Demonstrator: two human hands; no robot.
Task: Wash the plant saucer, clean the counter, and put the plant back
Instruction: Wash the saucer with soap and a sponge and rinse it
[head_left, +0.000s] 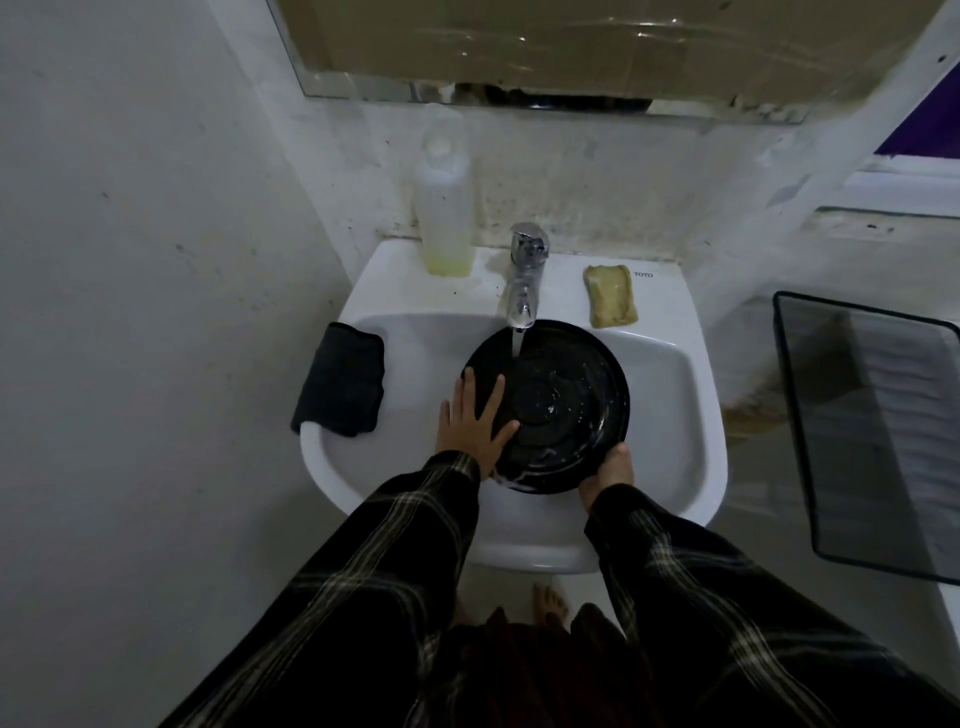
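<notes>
While tap (524, 280) water runs, both hands work the saucer (556, 400).
Left hand (475, 426) lies flat on it; right hand (610, 475) grips its near rim.

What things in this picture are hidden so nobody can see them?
Head view only:
- Right hand: its fingers are hidden under the black saucer rim.
- Sink drain: covered by the saucer.
- Mirror: cut off by the top edge and covered with cardboard.
- Mesh basket: cut off by the right edge.
- Bottle: no label can be made out.
</notes>
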